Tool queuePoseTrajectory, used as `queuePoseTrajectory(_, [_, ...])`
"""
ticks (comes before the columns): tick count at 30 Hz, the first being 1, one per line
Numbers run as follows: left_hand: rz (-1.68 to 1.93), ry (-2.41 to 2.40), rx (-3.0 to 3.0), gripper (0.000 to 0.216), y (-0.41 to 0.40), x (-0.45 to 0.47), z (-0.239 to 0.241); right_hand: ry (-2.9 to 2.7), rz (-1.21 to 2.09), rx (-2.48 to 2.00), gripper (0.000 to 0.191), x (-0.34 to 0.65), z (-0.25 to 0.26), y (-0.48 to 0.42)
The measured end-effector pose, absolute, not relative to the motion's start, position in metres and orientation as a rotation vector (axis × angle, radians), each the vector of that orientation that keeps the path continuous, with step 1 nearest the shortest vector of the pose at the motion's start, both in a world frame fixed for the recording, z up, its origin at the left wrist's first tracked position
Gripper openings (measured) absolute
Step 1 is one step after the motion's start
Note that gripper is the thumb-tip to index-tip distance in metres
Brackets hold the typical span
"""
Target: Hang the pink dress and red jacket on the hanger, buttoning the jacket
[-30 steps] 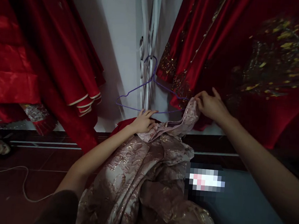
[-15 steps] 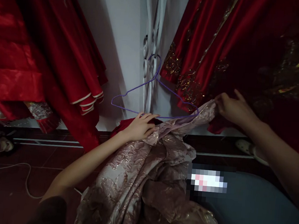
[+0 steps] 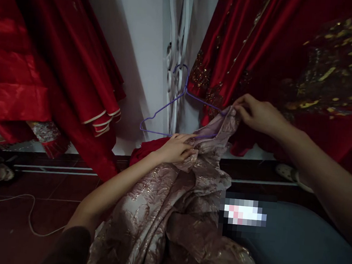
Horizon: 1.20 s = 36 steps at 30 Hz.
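A shiny pinkish-brown dress (image 3: 155, 192) with gold patterning drapes down toward me. My right hand (image 3: 248, 111) pinches the upper edge of its right shoulder, which lies over the right arm of a purple hanger (image 3: 166, 105). That hanger hooks onto a white curled metal stand (image 3: 181, 21). My left hand (image 3: 179, 148) grips the dress near its neckline, just under the hanger's lower bar. The left end of the hanger is bare. Some of the left fingers are hidden in the cloth.
Red garments (image 3: 85, 70) hang on the left, and a red gown (image 3: 292, 72) with gold sequins hangs on the right. Below right is a dark grey rounded surface (image 3: 299, 237) with a pixelated bright patch. A thin cable (image 3: 31, 214) crosses the floor; a shoe (image 3: 289, 175) stands at right.
My right hand has moved left and slightly up, bringing the dress shoulder over the hanger's right arm. My left hand has shifted a little right. The hanger has tilted slightly.
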<state>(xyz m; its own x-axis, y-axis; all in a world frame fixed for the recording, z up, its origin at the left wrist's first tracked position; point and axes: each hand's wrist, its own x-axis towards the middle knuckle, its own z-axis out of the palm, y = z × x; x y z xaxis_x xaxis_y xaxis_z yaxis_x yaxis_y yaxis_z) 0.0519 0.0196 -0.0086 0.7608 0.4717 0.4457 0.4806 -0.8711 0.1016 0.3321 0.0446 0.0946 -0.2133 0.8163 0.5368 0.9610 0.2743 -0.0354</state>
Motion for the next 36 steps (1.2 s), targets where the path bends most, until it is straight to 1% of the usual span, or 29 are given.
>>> queuePoseTrajectory(3, [-0.841,-0.792,-2.983,0.036,0.022,0.068,-0.012,-2.096,-0.393,-1.494,0.018,0.316,0.095,0.051])
queuePoseTrajectory(7, [-1.019,-0.813,-3.042,0.035,0.023,0.075,-0.011,-1.975,-0.105,-1.4,0.02,0.304,0.071,0.063])
queuePoseTrajectory(10, [-1.274,-0.878,-3.06,0.035,0.025,0.058,-0.006,-1.865,0.034,-1.388,0.024,0.302,0.052,0.073])
queuePoseTrajectory(12, [-1.477,-1.018,-2.958,0.035,0.028,0.034,-0.005,-1.826,0.055,-1.351,0.024,0.304,0.046,0.08])
queuePoseTrajectory(15, [-1.686,-1.329,-2.55,0.033,0.034,-0.013,-0.012,-1.792,0.073,-1.275,0.023,0.31,0.048,0.087])
queuePoseTrajectory(16, [-1.712,-1.407,-2.418,0.033,0.035,-0.03,-0.017,-1.796,0.077,-1.25,0.023,0.312,0.05,0.088])
queuePoseTrajectory(20, [-1.633,-1.584,-2.17,0.031,0.036,-0.086,-0.045,-1.827,0.066,-1.177,0.022,0.315,0.058,0.088])
queuePoseTrajectory(26, [-1.678,-1.734,-2.271,0.033,0.038,-0.121,-0.079,-1.817,0.249,-1.101,0.025,0.314,0.058,0.09])
queuePoseTrajectory(29, [-1.696,-1.726,-2.276,0.033,0.043,-0.123,-0.082,-1.819,0.283,-1.081,0.028,0.316,0.059,0.091])
queuePoseTrajectory(36, [-1.762,-1.667,-2.276,0.034,0.048,-0.119,-0.075,-1.845,0.24,-1.048,0.031,0.319,0.062,0.093])
